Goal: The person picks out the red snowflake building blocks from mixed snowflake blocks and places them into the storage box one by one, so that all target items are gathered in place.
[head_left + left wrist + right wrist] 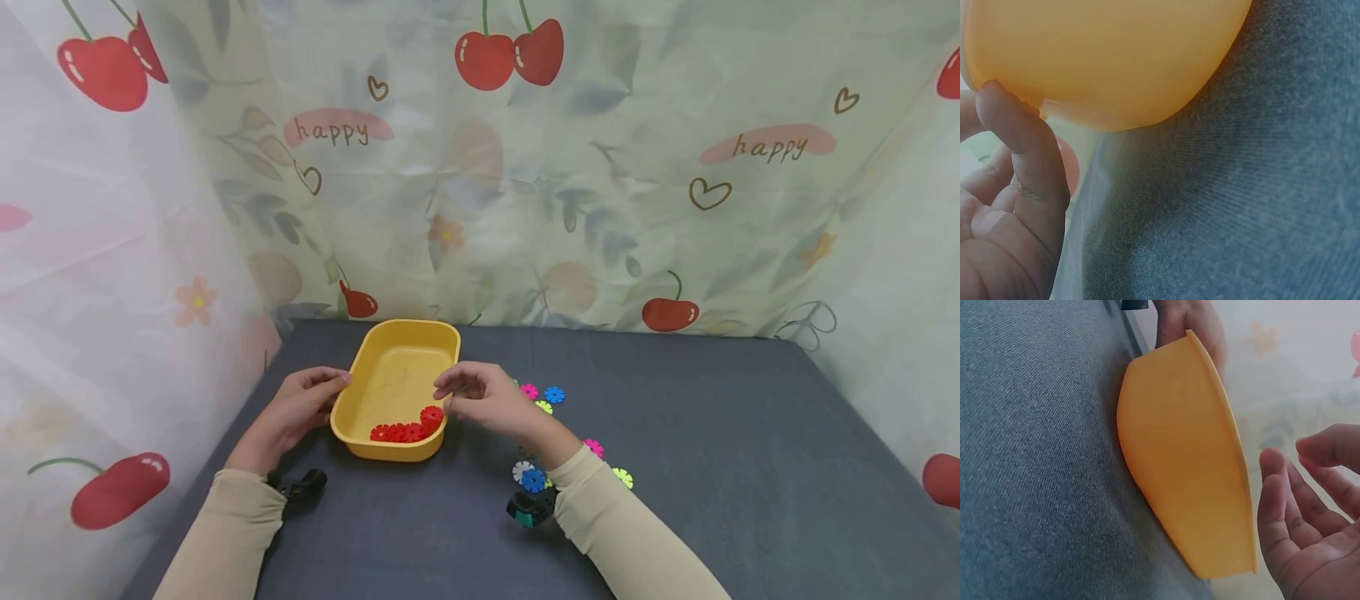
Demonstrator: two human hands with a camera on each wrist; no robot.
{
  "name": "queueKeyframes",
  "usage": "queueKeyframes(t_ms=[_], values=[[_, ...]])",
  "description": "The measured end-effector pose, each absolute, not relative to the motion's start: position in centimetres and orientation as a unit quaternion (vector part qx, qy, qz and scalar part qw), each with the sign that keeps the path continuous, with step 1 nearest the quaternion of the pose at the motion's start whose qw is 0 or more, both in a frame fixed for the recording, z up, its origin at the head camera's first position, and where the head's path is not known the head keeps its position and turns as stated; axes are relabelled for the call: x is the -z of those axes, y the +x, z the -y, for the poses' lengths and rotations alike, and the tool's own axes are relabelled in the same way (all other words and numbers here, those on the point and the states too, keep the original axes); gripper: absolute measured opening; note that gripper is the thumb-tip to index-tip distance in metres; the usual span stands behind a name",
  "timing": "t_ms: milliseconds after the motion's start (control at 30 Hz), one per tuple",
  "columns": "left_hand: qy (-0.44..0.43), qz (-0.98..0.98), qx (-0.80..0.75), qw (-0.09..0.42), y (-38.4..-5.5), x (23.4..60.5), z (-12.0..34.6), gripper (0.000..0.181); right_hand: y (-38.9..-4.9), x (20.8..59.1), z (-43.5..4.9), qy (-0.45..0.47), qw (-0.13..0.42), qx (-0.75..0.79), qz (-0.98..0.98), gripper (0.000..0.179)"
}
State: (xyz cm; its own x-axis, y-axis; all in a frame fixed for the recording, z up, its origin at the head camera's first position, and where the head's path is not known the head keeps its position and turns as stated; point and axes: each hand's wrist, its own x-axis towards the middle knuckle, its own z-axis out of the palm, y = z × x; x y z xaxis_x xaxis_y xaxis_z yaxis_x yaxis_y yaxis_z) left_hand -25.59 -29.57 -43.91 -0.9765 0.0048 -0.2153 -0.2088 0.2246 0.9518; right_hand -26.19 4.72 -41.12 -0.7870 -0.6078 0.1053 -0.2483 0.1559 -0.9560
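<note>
My left hand (pixel 298 408) pinches the left rim of a yellow plastic tray (pixel 390 333), with the thumb (pixel 1007 115) against its outer wall in the left wrist view. Red notched snowflake discs (pixel 408 432) are bunched at the tray's near end. Over the right rim hovers my right hand (pixel 491 402), its fingers loosely bent. In the right wrist view, a gap shows between its thumb and fingertips, and nothing is held there. That view also shows the tray's outer side wall (pixel 1179 450) beside the fingers.
More snowflake discs lie right of the tray, partly hidden by the right arm: blue (pixel 554 395), pink (pixel 528 391), white (pixel 522 472) and yellow (pixel 622 477). A dark cloth (pixel 712 417) covers the table. Printed curtains (pixel 525 250) stand behind and at both sides.
</note>
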Motion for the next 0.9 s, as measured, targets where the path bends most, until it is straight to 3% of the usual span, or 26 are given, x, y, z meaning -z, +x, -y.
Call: queueKeyframes(t_ms=[367,600,900], values=[[-0.065,-0.777,-0.62,0.084,-25.9,44.1,29.6,0.058,-25.9,41.6,-7.3,-0.298,0.148,0.574,-0.749,0.022],[-0.071,-0.773,-0.624,0.089,-26.2,44.5,29.9,0.056,-25.2,41.7,-10.9,-0.299,0.154,0.551,-0.764,0.017],[-0.067,-0.779,-0.617,0.087,-25.8,44.0,29.6,0.057,-23.9,42.8,-16.2,-0.331,0.16,0.504,-0.782,0.022]])
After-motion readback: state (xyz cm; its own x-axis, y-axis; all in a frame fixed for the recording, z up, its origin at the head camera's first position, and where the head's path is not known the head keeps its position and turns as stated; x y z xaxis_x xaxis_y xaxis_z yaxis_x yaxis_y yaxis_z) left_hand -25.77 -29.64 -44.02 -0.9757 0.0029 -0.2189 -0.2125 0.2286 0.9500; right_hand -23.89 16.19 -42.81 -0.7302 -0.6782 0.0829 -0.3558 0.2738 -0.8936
